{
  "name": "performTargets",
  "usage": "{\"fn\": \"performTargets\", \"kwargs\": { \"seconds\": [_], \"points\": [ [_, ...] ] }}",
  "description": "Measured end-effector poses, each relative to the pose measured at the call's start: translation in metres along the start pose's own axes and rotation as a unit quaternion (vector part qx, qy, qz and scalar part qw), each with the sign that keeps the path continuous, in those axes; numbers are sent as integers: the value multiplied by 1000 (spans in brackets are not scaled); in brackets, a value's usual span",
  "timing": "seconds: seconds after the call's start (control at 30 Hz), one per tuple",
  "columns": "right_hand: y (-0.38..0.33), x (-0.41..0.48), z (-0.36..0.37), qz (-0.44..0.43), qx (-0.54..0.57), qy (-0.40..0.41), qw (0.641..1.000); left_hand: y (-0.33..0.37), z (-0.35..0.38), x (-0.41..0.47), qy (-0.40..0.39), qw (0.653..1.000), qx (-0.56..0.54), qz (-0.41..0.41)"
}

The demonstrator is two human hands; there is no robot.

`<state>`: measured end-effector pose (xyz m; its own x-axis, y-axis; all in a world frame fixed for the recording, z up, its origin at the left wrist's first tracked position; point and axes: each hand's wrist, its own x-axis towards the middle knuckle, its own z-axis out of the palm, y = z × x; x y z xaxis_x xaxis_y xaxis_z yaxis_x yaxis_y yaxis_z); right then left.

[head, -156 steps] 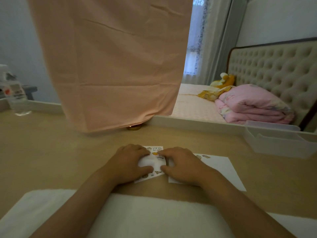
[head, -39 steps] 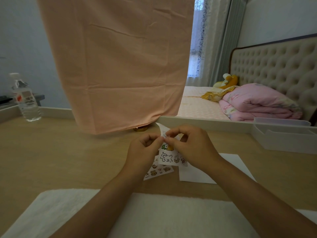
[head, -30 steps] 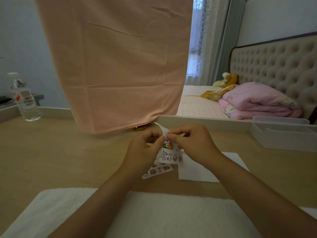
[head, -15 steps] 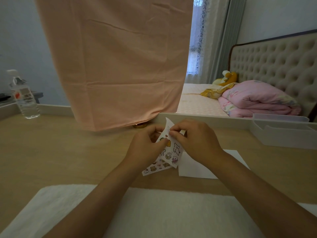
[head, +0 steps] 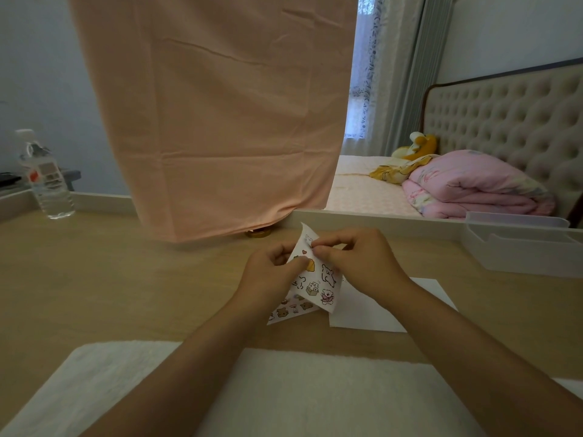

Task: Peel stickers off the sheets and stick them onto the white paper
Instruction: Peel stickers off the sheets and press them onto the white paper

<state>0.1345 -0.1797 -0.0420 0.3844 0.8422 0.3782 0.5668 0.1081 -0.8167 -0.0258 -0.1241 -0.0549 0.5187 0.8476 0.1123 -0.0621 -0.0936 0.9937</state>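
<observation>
A sticker sheet (head: 318,280) printed with small cartoon bears is held tilted above the wooden table (head: 126,279). My left hand (head: 268,279) grips its left edge, thumb on the printed face. My right hand (head: 359,263) pinches at the sheet's upper part with thumb and fingertips. A second sticker sheet (head: 288,312) with brown bears lies flat under it. The white paper (head: 372,307) lies on the table just right of the sheets, partly hidden by my right hand and wrist.
A white towel or mat (head: 284,392) covers the near table edge under my forearms. A water bottle (head: 44,178) stands far left. A peach cloth (head: 214,121) hangs behind, with a gold lid (head: 258,233) at its foot. A white plastic tray (head: 523,244) sits at the right.
Both hands lifted one sticker sheet off the table. In the last second the sheet has turned so its printed face shows more, and my right fingers keep picking at its upper part.
</observation>
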Motion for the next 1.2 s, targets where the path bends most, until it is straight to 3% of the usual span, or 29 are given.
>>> {"fn": "performTargets", "kwargs": {
  "seconds": [0.3,0.6,0.83,1.2],
  "points": [
    [4,0,-1,-28,-43,-20,998,0,-2,0,-14,999,18,-38],
    [1,0,-5,-53,-72,-51,995,4,-4,-4,-1,989,127,77],
    [-2,1,-10,-30,-35,-62,997,5,-6,-3,-3,983,164,82],
    [-16,-2,-16,-127,-212,-60,967,6,-11,-1,-35,984,157,79]
  ]
}}
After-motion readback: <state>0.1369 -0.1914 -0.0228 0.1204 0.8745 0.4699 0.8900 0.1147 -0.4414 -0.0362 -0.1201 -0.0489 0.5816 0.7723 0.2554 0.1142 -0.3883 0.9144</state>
